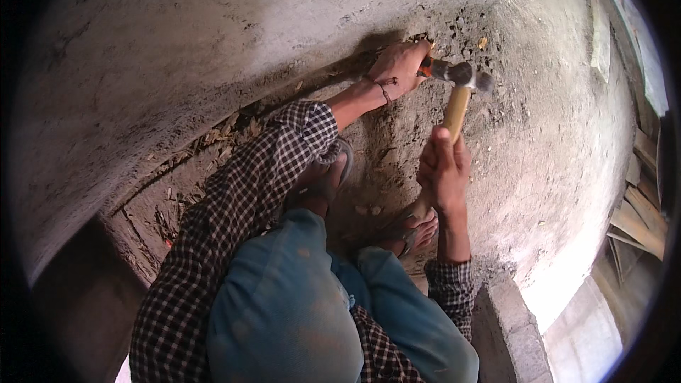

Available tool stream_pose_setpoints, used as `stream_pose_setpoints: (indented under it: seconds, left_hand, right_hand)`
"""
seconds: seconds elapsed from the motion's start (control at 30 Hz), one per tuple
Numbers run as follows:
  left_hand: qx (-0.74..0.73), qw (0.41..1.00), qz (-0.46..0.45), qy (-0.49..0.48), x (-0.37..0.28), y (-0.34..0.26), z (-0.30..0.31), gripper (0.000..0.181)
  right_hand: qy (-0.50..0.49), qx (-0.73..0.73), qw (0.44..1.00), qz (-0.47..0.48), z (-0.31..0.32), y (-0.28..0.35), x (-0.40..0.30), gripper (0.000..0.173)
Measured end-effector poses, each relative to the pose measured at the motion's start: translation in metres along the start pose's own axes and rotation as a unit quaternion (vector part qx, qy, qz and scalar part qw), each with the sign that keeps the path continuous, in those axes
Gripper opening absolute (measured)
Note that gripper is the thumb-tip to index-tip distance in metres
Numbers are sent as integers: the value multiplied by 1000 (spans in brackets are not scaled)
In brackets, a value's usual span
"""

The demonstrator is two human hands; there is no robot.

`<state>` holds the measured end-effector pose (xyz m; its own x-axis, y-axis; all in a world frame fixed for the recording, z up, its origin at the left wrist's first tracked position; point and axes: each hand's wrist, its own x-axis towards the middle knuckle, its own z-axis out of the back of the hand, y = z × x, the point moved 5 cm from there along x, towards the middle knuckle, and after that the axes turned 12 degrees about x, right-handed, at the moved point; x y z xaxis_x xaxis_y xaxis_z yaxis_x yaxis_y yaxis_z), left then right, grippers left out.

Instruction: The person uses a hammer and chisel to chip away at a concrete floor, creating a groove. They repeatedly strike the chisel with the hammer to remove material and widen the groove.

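My left hand [399,66] grips a chisel-like tool [425,67] with an orange and black handle. Its working tip is hidden behind my fingers, near a rough, broken patch [463,29] where the plastered surfaces meet. My right hand [446,170] is wrapped around the wooden handle of a hammer [457,109], which looks like a ball-peen hammer. The slightly blurred metal hammer head [468,74] is at the outer end of the tool in my left hand. Whether the two touch, I cannot tell.
A plastered wall [186,26] slopes across the upper left, and another rough surface [553,133] curves down the right. Wood chips [226,130] lie along the left corner. My sandalled feet [417,229] stand below my hands. Planks [638,218] lie beyond the right edge.
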<state>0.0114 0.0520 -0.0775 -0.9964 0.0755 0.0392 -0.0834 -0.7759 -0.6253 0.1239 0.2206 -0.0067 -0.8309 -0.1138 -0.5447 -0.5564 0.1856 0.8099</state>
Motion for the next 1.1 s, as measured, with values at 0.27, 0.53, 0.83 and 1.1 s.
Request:
stream_pose_setpoints:
  seconds: [0.27, 0.53, 0.83, 1.1]
  left_hand:
    - [1, 998, 44, -43, 2, 11, 14, 29]
    - [-34, 997, 36, -65, -2, 6, 5, 28]
    - [-53, 995, 25, -86, -6, 10, 14, 26]
    - [-34, 994, 58, -87, -10, 35, 9, 31]
  right_hand:
    - [-96, 202, 911, 347, 19, 149, -33, 37]
    - [39, 48, 997, -39, -12, 27, -2, 22]
    - [-65, 207, 883, 417, 24, 167, -35, 34]
    - [-5, 87, 996, -14, -20, 51, -18, 30]
